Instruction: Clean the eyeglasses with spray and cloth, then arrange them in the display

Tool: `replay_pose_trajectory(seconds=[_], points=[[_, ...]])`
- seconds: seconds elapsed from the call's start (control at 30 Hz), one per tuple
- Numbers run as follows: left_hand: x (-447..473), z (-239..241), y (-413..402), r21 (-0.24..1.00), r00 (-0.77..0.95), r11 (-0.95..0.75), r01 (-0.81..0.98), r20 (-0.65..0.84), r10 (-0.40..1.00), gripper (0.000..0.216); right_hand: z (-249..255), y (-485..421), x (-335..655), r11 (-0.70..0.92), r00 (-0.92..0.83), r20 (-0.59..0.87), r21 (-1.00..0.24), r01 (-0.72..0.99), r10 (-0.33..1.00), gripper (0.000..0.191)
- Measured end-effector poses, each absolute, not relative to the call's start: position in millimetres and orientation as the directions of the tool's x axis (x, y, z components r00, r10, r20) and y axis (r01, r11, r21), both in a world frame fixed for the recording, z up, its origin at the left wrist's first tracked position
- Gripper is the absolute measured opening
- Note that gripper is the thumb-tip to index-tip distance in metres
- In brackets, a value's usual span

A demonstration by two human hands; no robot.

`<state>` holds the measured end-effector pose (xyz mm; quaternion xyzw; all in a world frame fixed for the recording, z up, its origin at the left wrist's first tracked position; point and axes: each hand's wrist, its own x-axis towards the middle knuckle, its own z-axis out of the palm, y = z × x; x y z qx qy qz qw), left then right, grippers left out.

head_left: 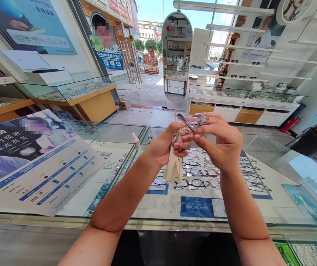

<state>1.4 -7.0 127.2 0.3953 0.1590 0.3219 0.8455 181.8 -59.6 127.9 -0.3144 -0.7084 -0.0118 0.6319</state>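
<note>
One pair of eyeglasses (191,123) is held up in the air above the glass table (158,223), between the left hand (167,143) and the right hand (224,138). I see the right hand pinching the frame with thumb and fingers, while the left hand is curled round a beige cloth (173,168), its thumb and fingertips close up against the near side of the glasses. I judge the wiping to be in progress rather than finished: cloth and frame are both in hand, and neither is laid down. Just how much of the lenses is done I can't say from here. A small white bottle (136,142) stands on the glass to the left, well apart from both hands.

Hard for me to make out is how the eyeglasses' arms lie; the clear lenses blend with the fingers behind them. The cloth's upper part is hidden in the left hand's grip, so I cannot tell whether it touches a lens. Both forearms cover some of the displayed frames (190,184), and a printed sheet (50,177) runs off the left edge.
</note>
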Motion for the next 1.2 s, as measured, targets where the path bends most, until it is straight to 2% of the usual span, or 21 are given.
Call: replay_pose_trajectory(seconds=[0.13, 0.23, 0.33, 0.4, 0.47, 0.53, 0.63, 0.73, 0.87, 1.03, 1.2], points=[[2, 126, -7, 0.772, 0.761, 0.491, -0.404, -0.015, 0.648, 0.044, 125, -60, 178, 0.795, 0.022, 0.910, -0.372, 0.479, 0.413, 0.009], [7, 125, -10, 0.820, 0.761, 0.434, -0.373, 0.003, 0.648, 0.048, 123, -61, 174, 0.794, 0.068, 0.920, -0.369, 0.483, 0.386, 0.011], [8, 124, -14, 0.904, 0.726, 0.277, -0.326, 0.052, 0.686, 0.053, 124, -62, 174, 0.806, 0.122, 0.940, -0.337, 0.487, 0.320, 0.006], [-1, 127, -14, 0.962, 0.642, 0.077, -0.261, 0.114, 0.758, 0.052, 126, -65, 176, 0.812, 0.153, 0.946, -0.323, 0.487, 0.284, 0.004], [-22, 132, -10, 0.975, 0.466, -0.185, -0.122, 0.221, 0.857, 0.046, 128, -67, 178, 0.802, 0.168, 0.943, -0.332, 0.496, 0.287, 0.005], [-52, 139, -4, 0.908, 0.244, -0.406, 0.104, 0.372, 0.895, 0.039, 130, -68, 180, 0.784, 0.148, 0.935, -0.352, 0.511, 0.323, 0.005], [-100, 151, -1, 0.732, 0.102, -0.529, 0.430, 0.542, 0.834, 0.032, 128, -65, 178, 0.747, 0.062, 0.910, -0.375, 0.548, 0.411, 0.005], [-127, 166, -14, 0.588, 0.117, -0.470, 0.658, 0.537, 0.835, 0.029, 120, -57, 169, 0.697, -0.032, 0.852, -0.405, 0.592, 0.522, 0.008], [-130, 186, -36, 0.480, 0.050, -0.229, 0.847, 0.358, 0.932, 0.028, 98, -43, 148, 0.626, -0.185, 0.719, -0.412, 0.663, 0.669, 0.012], [-136, 190, -40, 0.451, 0.084, -0.198, 0.871, 0.260, 0.962, 0.040, 61, -21, 111, 0.586, -0.428, 0.454, -0.297, 0.754, 0.781, 0.008], [-148, 187, -38, 0.463, 0.114, -0.212, 0.861, 0.231, 0.966, 0.047, 24, -3, 76, 0.540, -0.526, 0.142, -0.084, 0.837, 0.838, 0.026]])
